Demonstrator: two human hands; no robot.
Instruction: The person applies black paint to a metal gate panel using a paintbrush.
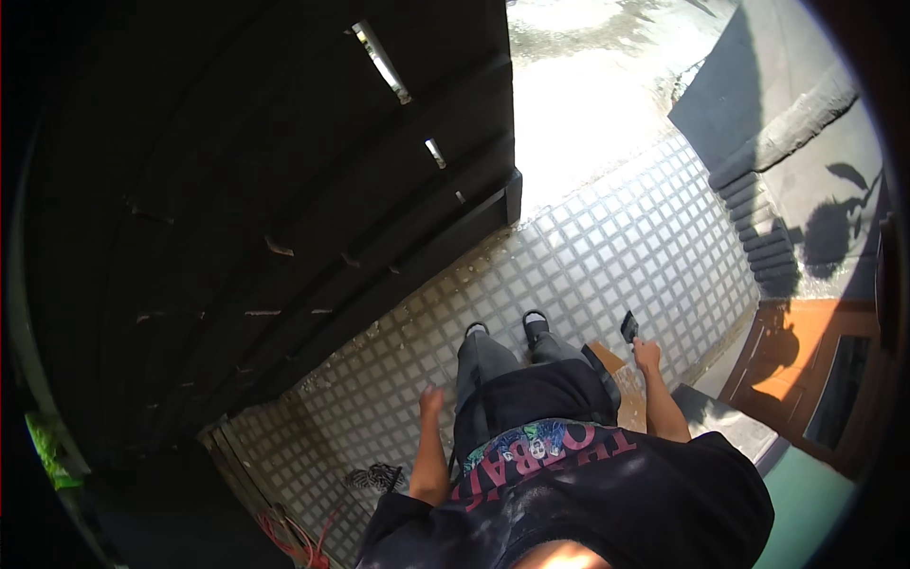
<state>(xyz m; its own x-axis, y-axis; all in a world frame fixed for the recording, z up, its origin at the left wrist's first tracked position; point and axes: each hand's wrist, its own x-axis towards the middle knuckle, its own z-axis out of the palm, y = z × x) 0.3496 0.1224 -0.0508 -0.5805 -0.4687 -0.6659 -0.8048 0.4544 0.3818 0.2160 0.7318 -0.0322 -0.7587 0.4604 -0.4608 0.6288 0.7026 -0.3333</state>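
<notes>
My right hand (646, 355) grips the handle of a paintbrush (630, 328), whose dark bristles point away from me above the tiled floor (604, 256). On the other side of my body, my left hand (431, 400) hangs beside my leg with its fingers partly curled. Nothing shows in it, but it is blurred and its fingers are hard to make out. Between my right forearm and my leg appears a piece of brown cardboard (631, 400), partly hidden by my clothes.
A tall dark slatted gate (320, 185) runs along the left. An orange-brown wooden door (778, 377) and a grey ledge (725, 419) are at the right. Behind my left arm lie a black-and-white patterned item (375, 477) and a red cable (295, 538).
</notes>
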